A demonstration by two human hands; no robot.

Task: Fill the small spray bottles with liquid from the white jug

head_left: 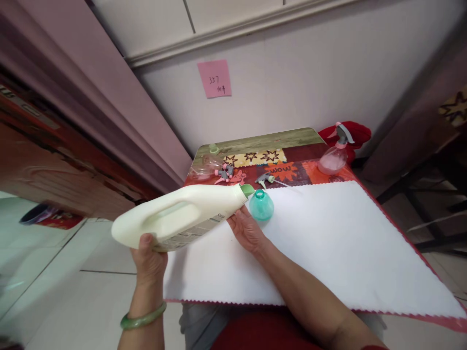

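A large cream detergent bottle [182, 214] lies tilted in the air, its green pouring spout [247, 190] close to the mouth of a teal spray bottle [261, 206] without its top. My left hand [149, 257] grips the detergent bottle near its base, thumb on the side. Under its neck, my right hand [248, 228] supports it, with some fingers hidden behind. The teal bottle stands upright on a white mat [328, 243]. Just behind it lies a grey-and-green spray trigger [265, 180] with a thin tube. Whether liquid is flowing, I cannot tell.
A clear spray bottle [332, 159] with pink liquid and a grey-pink trigger stands at the back right. At the back left lie clear bottles [204, 170], grey-pink spray triggers [224, 171] and a small green cap [213, 148]. A pink note [214, 78] is on the wall.
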